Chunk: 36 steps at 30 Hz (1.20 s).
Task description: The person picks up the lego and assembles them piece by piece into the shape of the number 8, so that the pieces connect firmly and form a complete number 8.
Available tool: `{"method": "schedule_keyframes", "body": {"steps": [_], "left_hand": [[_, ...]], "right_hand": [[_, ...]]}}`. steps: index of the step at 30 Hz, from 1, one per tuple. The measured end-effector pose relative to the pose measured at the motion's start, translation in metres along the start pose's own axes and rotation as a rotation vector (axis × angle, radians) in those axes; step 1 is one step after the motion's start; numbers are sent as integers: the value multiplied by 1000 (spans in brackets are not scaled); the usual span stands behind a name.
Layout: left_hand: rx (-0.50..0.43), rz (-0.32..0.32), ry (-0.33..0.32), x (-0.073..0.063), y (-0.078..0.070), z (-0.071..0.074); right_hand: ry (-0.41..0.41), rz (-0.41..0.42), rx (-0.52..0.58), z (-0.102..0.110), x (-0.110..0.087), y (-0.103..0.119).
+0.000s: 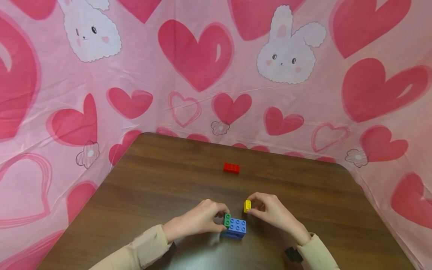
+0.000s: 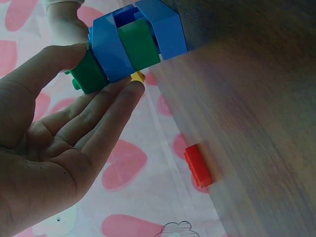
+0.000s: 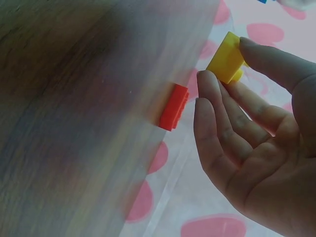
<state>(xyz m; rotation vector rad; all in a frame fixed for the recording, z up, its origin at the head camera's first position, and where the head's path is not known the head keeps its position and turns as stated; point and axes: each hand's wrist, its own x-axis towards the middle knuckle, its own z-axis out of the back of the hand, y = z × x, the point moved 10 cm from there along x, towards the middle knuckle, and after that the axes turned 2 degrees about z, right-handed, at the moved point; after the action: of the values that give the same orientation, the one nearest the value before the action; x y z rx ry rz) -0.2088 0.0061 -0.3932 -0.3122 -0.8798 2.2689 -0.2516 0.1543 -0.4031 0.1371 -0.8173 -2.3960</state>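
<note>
Near the table's front stands a stack of building bricks, with a blue brick (image 1: 238,225) above another blue brick (image 2: 164,30) and a green brick (image 2: 139,45) between them. A small green brick (image 1: 227,220) sits at the left end of the top blue one. My left hand (image 1: 199,220) pinches this small green brick between thumb and fingers. Just right of the stack, my right hand (image 1: 272,212) holds a small yellow brick (image 3: 228,58) by thumb and fingertips. The yellow brick is apart from the stack, its studs facing up in the head view.
A red brick (image 1: 231,168) lies farther back on the brown wooden table (image 1: 162,176). Pink cloth (image 1: 189,75) with hearts and rabbits hangs around the table's back and sides. A dark strap piece (image 1: 293,255) shows by the right wrist.
</note>
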Motion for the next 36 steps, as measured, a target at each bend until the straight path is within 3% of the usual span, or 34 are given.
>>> {"method": "schedule_keyframes", "body": {"steps": [14, 36], "left_hand": [[-27, 10, 4, -1, 1, 0], [-28, 5, 5, 0, 2, -2]], "right_hand": [[26, -7, -6, 1, -11, 13], [-33, 71, -28, 7, -24, 38]]}}
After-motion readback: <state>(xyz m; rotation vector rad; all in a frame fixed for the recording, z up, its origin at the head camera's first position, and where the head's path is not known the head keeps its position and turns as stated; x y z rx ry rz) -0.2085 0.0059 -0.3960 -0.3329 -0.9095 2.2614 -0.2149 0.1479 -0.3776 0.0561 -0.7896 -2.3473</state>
